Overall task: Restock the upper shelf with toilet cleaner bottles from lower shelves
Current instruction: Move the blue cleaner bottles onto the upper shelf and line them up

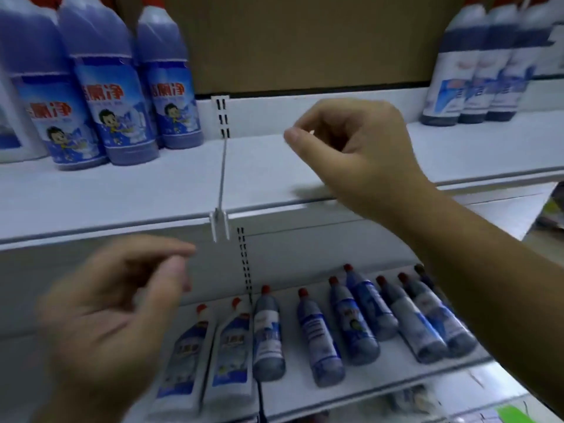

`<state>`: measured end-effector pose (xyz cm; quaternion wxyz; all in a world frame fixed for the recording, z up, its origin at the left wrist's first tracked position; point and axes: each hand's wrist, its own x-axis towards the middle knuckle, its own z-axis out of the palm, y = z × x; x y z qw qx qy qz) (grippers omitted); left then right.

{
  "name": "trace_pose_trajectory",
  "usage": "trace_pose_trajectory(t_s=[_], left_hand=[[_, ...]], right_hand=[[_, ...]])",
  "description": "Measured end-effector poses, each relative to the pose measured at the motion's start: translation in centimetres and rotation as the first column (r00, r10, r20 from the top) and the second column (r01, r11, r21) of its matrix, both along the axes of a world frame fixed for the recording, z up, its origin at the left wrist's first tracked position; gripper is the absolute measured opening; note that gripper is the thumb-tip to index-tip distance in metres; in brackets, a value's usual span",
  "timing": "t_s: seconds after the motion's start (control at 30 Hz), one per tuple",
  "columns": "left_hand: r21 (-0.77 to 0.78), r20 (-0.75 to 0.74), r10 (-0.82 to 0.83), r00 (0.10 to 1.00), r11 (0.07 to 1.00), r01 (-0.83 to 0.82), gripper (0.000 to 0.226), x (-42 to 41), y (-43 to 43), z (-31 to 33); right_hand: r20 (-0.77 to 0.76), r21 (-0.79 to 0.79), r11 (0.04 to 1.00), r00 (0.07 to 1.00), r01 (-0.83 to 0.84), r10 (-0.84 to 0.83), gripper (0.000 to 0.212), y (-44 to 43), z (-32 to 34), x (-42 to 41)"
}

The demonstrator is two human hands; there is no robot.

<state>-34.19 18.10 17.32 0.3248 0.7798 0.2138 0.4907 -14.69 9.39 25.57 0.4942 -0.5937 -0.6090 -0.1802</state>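
Blue toilet cleaner bottles (119,96) with cartoon labels stand at the left of the white upper shelf (171,184). Three more bottles (476,71) stand at its right end. On the lower shelf (360,389), several red-capped bottles (354,325) stand in rows, with two white angled-neck bottles (229,352) at their left. My right hand (357,154) hovers over the bare middle of the upper shelf, fingers loosely curled, holding nothing. My left hand (113,315) hangs blurred in front of the lower shelf, fingers relaxed and empty.
A thin white divider (222,172) splits the upper shelf down the middle. A brown cardboard panel (305,41) backs the shelf. Slotted uprights (245,264) run behind the shelves. Something green (512,413) lies at the bottom right.
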Motion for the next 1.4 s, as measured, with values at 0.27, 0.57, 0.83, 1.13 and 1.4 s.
trace_pose_trajectory(t_s=[0.27,0.57,0.83,1.13,1.4], left_hand=[[-0.569,-0.572,-0.331,0.75,0.819,-0.073,0.01,11.9,-1.1,-16.5],[-0.648,-0.701,-0.26,0.664,0.622,-0.441,0.109,19.9,-5.1,-24.9],[-0.613,-0.755,-0.25,0.606,0.598,-0.517,0.096,20.1,-2.4,-28.0],[-0.918,-0.393,-0.398,0.829,0.223,-0.328,0.06,17.9,-1.6,-25.3],[-0.984,0.107,-0.355,0.929,0.095,0.149,0.059,11.3,-7.3,-22.1]], right_hand=[[0.043,-0.221,0.949,0.974,0.226,-0.222,0.025,-6.9,-16.8,7.4],[-0.393,-0.904,0.419,0.545,-0.083,-0.74,0.065,-5.5,-33.4,9.5],[-0.456,-0.874,0.486,0.354,-0.003,-0.817,0.062,-3.8,-35.3,8.4],[-0.807,-0.565,0.725,0.078,-0.394,-0.586,0.033,-5.3,-33.6,9.5],[-0.965,-0.131,0.644,-0.051,-0.754,-0.256,0.068,-11.8,-31.1,10.2]])
